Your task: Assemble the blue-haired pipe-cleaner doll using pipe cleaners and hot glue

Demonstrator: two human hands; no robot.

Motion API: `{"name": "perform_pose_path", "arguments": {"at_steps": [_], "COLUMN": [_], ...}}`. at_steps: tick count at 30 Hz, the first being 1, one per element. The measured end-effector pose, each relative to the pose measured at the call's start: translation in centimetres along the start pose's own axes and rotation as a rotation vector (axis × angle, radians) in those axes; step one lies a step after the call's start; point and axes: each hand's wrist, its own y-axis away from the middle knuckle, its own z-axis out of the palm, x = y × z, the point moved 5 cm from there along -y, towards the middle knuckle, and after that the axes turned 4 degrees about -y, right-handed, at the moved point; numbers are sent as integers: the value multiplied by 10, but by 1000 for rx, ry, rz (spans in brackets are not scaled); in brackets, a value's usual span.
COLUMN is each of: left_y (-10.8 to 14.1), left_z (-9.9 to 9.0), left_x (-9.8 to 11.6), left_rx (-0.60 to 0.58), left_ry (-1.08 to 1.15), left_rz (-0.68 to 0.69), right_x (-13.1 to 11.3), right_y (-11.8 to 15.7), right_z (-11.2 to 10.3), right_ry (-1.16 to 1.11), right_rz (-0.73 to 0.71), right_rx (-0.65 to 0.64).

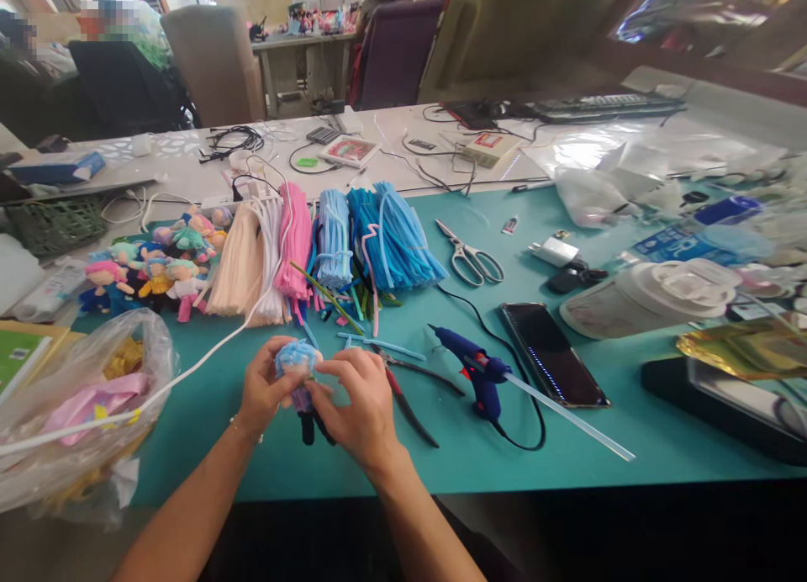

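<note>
Between my two hands, near the front of the green mat, is a small pipe-cleaner doll [296,359] with light blue hair, a purple body and black legs pointing down. My left hand [266,380] grips its head from the left, thumb on the front. From the right, my right hand [359,401] pinches at the doll's side and neck; its fingertips partly cover the body. Just beyond the right hand lie pliers [407,401] with red and black handles and a few cut light blue pipe cleaners [391,346]. A dark blue glue gun [472,367] with a clear stick rests farther right.
Bundles of pipe cleaners [403,241] and a cluster of finished dolls [157,258] stand behind my hands. Scissors [470,254], a phone [555,355] and a white cup [649,296] lie to the right. A plastic bag [151,346] and a white cable [214,352] are at left.
</note>
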Motion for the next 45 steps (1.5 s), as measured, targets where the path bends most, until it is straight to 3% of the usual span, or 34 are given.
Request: {"name": "perform_pose_path", "arguments": {"at_steps": [10, 17, 29, 35, 38, 45], "left_y": [-1, -3, -3, -3, -4, -10], "left_z": [1, 6, 1, 2, 3, 7], "left_x": [-4, 0, 3, 8, 4, -11], "left_rx": [-14, 52, 140, 145, 133, -27], "left_ry": [-24, -29, -404, -446, -358, 142], "left_rz": [-24, -30, 106, 155, 100, -190], "right_x": [4, 16, 43, 44, 44, 38], "right_y": [1, 4, 19, 21, 23, 29], "right_z": [4, -5, 1, -2, -5, -15], "right_ry": [90, 71, 27, 24, -3, -53], "right_rz": [-16, 27, 166, 170, 174, 178], "right_rx": [-38, -27, -130, -112, -104, -53]}}
